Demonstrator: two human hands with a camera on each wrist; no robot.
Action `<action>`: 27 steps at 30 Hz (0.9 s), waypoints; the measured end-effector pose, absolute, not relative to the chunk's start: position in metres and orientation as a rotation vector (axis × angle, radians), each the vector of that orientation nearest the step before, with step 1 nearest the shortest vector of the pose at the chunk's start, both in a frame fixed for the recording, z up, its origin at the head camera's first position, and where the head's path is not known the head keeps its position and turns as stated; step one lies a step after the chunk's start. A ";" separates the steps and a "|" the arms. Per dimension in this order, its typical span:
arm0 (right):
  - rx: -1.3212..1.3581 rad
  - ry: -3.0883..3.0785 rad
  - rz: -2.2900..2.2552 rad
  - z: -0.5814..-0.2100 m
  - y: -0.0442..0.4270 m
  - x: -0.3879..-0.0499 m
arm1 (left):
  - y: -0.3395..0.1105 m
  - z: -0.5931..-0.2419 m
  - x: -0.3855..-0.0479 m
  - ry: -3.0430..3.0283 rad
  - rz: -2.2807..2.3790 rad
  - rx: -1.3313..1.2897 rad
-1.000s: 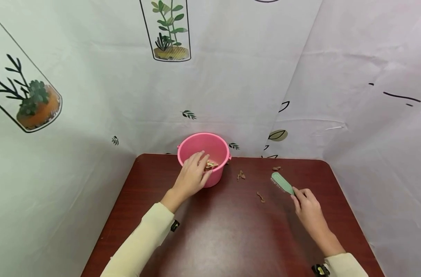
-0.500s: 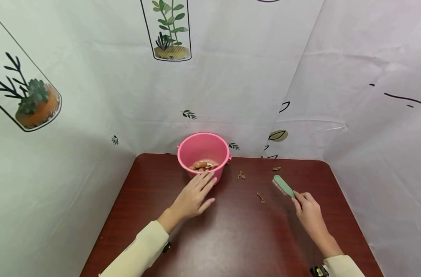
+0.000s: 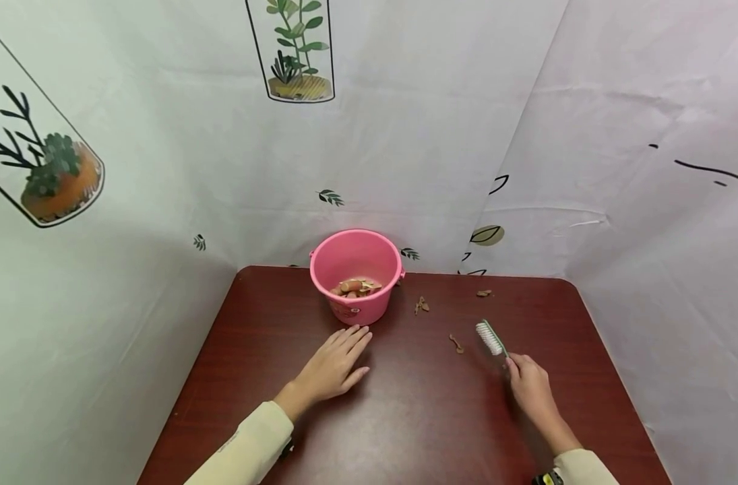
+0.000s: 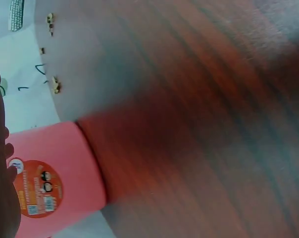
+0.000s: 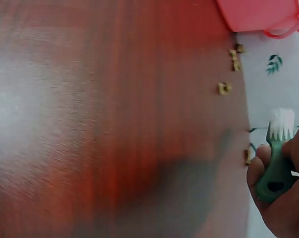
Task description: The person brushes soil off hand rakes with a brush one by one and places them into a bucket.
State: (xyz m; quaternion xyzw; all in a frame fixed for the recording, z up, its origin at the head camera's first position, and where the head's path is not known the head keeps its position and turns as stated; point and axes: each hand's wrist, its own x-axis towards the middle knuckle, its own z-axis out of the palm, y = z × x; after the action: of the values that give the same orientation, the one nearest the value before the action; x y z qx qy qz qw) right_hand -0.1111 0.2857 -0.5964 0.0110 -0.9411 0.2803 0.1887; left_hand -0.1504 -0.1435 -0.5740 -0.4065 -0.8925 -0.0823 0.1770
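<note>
My left hand (image 3: 327,369) is held just in front of the pink bucket (image 3: 373,310), fingers extended and nothing in its grasp. Inside the bucket lie reddish-brown rounded pieces (image 3: 352,287) and pale scraps; their kind is unclear. A round orange sticker (image 4: 40,188) shows on the bucket's side in the left wrist view. At the right, my right hand (image 3: 531,391) grips the handle of a green brush (image 3: 490,339). Its white bristles face left, above the table. In the right wrist view fingers curl round the brush's green handle (image 5: 276,173).
Small dry brown scraps lie on the dark red table (image 3: 405,417): one bit (image 3: 422,306) right of the bucket, another (image 3: 456,344) nearer me, a third (image 3: 484,293) by the back edge. A patterned white cloth (image 3: 405,148) hangs behind the table.
My left hand has drawn back from over the bucket toward me, uncovering its contents. The brush has come slightly nearer and turned, so its bristles now show.
</note>
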 end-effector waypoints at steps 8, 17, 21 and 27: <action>-0.104 -2.790 0.849 -0.612 0.279 -0.109 | -0.148 -0.588 -0.147 -2.585 -0.219 -1.086; -0.253 -2.874 0.895 -0.620 0.271 -0.105 | -0.150 -0.595 -0.143 -2.606 -0.242 -1.043; -0.260 -2.919 0.868 -0.621 0.267 -0.103 | -0.149 -0.598 -0.142 -2.625 -0.249 -1.022; -0.153 -2.960 0.623 -0.619 0.262 -0.104 | -0.150 -0.601 -0.142 -2.652 -0.296 -0.976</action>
State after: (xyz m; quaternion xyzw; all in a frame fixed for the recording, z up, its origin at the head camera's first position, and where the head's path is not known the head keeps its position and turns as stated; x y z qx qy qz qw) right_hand -0.1040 0.2617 -0.6190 -0.0503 -0.9758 0.2052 0.0564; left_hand -0.1416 -0.1498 -0.6010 -0.3396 -0.9229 -0.1029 0.1498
